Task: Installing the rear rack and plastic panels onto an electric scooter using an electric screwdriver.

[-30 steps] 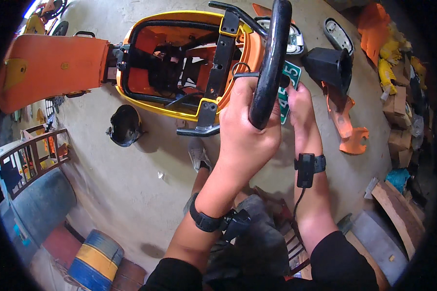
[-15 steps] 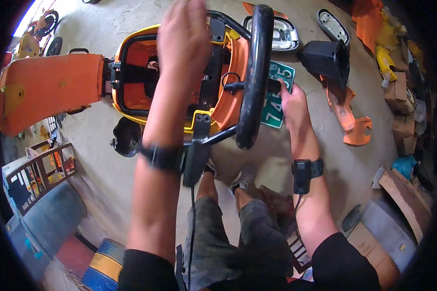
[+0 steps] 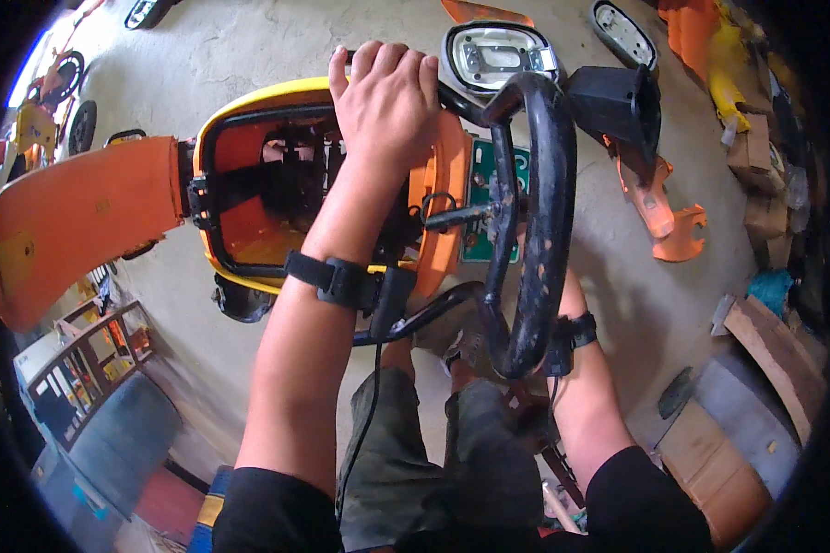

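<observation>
I am seeing my right hand only as a wrist: the thick black grab rail (image 3: 549, 230) is covering everything past the wrist strap (image 3: 572, 332), so I cannot tell whether those fingers are wide, narrow or holding anything. My left hand (image 3: 387, 111) is resting in plain sight on the far edge of the scooter body shell (image 3: 249, 240), fingers curled over a black tube there, closed around it. A black band with a small box and a cable (image 3: 364, 433) is hanging from that forearm and partly blocking the near side of the shell.

The shell is sitting in the middle of the view, just far of my knees, above the concrete floor (image 3: 249, 55). It is orange inside with a yellow rim and a black frame around its opening; the dark parts deep inside are hard to make out. A long orange panel (image 3: 74, 217) is running off to the left, cut by the picture's edge. A green plate (image 3: 478, 198) is showing between shell and rail, half hidden. At the far right, orange plastic pieces (image 3: 659, 217) are lying on the floor.
</observation>
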Available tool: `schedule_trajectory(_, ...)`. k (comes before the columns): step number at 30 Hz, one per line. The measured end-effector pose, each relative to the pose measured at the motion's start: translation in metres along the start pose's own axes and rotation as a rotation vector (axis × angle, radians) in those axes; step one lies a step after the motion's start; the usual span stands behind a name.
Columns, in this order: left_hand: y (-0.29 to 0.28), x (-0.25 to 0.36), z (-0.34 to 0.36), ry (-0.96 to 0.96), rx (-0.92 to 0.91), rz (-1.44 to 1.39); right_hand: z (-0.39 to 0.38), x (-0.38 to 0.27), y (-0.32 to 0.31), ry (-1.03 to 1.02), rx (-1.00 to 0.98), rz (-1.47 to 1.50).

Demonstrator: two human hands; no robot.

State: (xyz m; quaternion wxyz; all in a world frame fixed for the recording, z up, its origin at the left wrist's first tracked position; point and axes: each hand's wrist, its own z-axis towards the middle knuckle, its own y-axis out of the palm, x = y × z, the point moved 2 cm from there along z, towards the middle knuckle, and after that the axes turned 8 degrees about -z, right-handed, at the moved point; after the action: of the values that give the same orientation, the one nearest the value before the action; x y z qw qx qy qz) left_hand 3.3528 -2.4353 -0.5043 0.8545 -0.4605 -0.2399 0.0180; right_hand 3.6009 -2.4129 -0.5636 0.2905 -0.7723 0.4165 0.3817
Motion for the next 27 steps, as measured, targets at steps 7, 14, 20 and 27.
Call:
schedule_trajectory(7,-0.007,0.0,-0.002,0.026,-0.003,-0.079,-0.01,-0.025,0.012,0.153,0.001,0.214)
schedule_trajectory(14,-0.007,0.003,0.0,0.013,0.017,-0.05,0.006,0.002,0.001,0.074,-0.031,-0.132)
schedule_trajectory(20,-0.004,-0.002,-0.004,0.085,0.001,-0.036,0.036,0.05,-0.001,-0.019,-0.094,-0.033)
schedule_trajectory(27,-0.011,0.0,0.0,0.004,-0.043,-0.098,0.027,0.047,0.002,-0.097,-0.178,0.222)
